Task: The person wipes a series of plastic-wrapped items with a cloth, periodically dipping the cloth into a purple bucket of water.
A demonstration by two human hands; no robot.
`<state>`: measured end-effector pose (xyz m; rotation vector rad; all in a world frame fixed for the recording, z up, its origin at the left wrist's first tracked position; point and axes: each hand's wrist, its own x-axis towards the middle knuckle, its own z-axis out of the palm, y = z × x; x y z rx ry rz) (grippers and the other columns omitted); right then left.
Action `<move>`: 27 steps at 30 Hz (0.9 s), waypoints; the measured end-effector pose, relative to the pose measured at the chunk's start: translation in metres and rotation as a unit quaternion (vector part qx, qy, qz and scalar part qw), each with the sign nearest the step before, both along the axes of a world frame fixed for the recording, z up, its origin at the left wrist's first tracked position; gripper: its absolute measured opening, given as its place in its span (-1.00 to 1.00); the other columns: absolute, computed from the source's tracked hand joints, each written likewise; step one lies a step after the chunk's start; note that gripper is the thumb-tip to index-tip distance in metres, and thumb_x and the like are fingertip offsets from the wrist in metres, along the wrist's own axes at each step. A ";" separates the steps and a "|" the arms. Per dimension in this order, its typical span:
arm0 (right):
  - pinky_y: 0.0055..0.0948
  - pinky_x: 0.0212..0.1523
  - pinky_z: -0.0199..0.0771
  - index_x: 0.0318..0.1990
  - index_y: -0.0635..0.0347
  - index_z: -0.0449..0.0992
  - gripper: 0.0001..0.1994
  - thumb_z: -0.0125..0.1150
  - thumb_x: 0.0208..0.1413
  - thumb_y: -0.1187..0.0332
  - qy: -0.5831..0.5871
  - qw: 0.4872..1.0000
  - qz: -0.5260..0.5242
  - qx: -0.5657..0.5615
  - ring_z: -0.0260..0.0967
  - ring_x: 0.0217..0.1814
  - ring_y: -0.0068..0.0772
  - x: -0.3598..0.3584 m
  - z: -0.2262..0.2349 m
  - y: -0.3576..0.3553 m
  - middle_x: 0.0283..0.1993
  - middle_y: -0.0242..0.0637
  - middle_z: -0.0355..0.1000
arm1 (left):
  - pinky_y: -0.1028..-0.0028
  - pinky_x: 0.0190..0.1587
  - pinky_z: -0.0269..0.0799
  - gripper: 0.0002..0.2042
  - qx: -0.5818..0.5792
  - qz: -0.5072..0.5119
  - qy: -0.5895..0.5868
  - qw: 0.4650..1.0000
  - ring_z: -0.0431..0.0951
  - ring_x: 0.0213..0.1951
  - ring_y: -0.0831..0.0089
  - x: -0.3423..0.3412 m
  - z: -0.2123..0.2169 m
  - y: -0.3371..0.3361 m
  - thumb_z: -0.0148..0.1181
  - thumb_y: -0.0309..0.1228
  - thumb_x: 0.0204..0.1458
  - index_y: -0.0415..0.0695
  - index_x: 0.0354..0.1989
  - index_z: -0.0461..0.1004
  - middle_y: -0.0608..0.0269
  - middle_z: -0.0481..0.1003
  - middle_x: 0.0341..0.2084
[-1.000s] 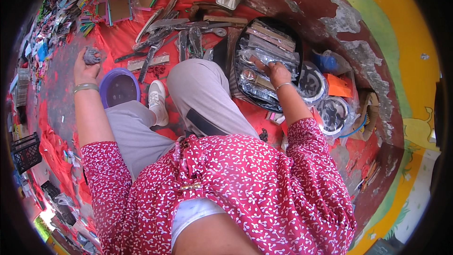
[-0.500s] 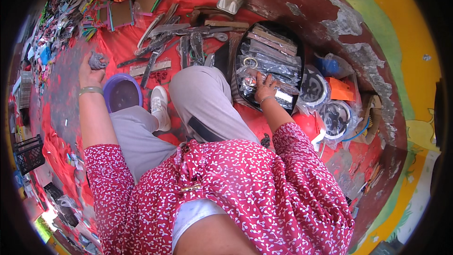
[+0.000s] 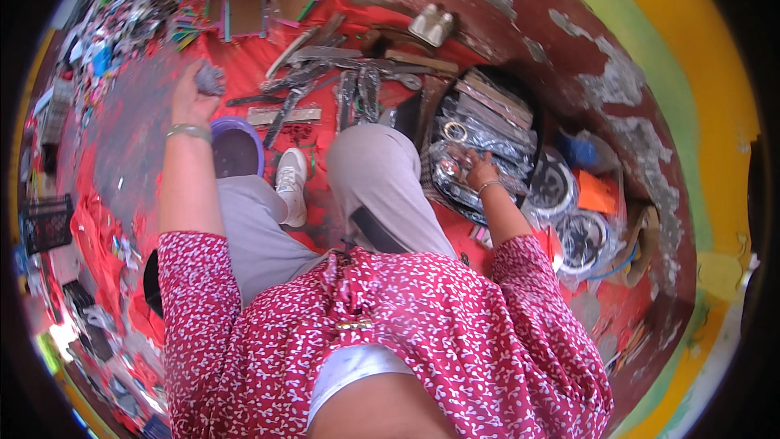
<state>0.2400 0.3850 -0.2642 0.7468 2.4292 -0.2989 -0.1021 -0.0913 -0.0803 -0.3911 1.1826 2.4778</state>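
- Left hand [image 3: 192,97] raised over the red floor cloth [image 3: 244,57], fingers closed round a grey crumpled rag [image 3: 210,78]
- Purple bowl [image 3: 236,148] just below that wrist
- Right hand [image 3: 481,171] rests on plastic-wrapped metal parts [image 3: 479,126] in a dark tray; its grip cannot be told

The left arm reaches straight up the left of the frame, bangle at the wrist, the left hand [image 3: 193,91] closed in a fist at upper left. The right arm bends up from the lower right, its right hand [image 3: 481,172] lying palm down at centre right, fingers loosely curled. Both upper arms are sleeved.
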 end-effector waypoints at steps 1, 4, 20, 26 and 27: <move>-0.11 0.18 0.11 0.26 -0.22 0.01 -0.32 0.11 -0.05 0.05 0.060 0.998 -0.011 0.012 -0.04 0.27 0.22 -0.016 0.011 0.001 0.33 0.08 -0.18 | 0.33 -0.45 0.40 -0.86 0.015 -0.008 0.011 1.000 0.45 -0.40 0.16 0.000 0.000 0.005 0.10 -0.48 -0.05 -0.20 -0.32 0.34 -0.01 0.42 -0.44; -0.26 0.10 0.26 0.18 0.05 0.20 -0.39 0.20 -0.09 0.21 0.325 0.945 0.029 -0.036 0.17 0.16 0.14 -0.082 0.090 -0.022 0.20 0.19 0.08 | 0.18 -0.30 0.46 -0.79 0.066 -0.006 0.057 0.996 0.46 -0.29 0.06 0.010 0.012 0.023 0.11 -0.50 -0.06 -0.21 -0.23 0.33 -0.04 0.42 -0.35; -0.42 -0.43 0.38 -0.33 0.26 0.48 -0.86 0.16 -0.06 0.41 0.375 0.831 0.107 -0.396 0.41 -0.47 -0.32 -0.200 0.214 -0.224 -0.48 -0.19 0.44 | 0.36 -0.22 0.40 -0.73 -0.068 -0.245 0.093 0.963 0.44 -0.21 0.52 0.119 0.028 0.086 -0.02 -0.17 0.14 -0.05 -0.10 0.34 0.34 0.43 -0.24; -0.66 -0.42 0.30 -0.33 0.23 0.50 -0.90 0.09 0.00 0.56 0.403 0.708 -0.089 -0.573 0.29 -0.45 -0.68 -0.224 0.206 -0.182 -0.46 -0.46 0.39 | 0.52 -0.08 0.32 -0.47 -0.176 -0.324 0.110 0.923 0.39 -0.10 0.54 0.102 0.004 0.059 0.21 -0.38 -0.02 -0.24 0.12 0.17 0.24 0.38 -0.11; -0.65 -0.40 0.31 -0.30 0.21 0.49 -0.89 0.07 0.02 0.57 0.375 0.666 -0.155 -0.626 0.30 -0.44 -0.66 -0.224 0.217 -0.180 -0.44 -0.46 0.39 | 0.52 -0.09 0.31 -0.48 -0.210 -0.309 0.138 0.917 0.38 -0.12 0.55 0.101 0.010 0.057 0.25 -0.36 -0.06 -0.24 0.06 0.21 0.25 0.39 -0.15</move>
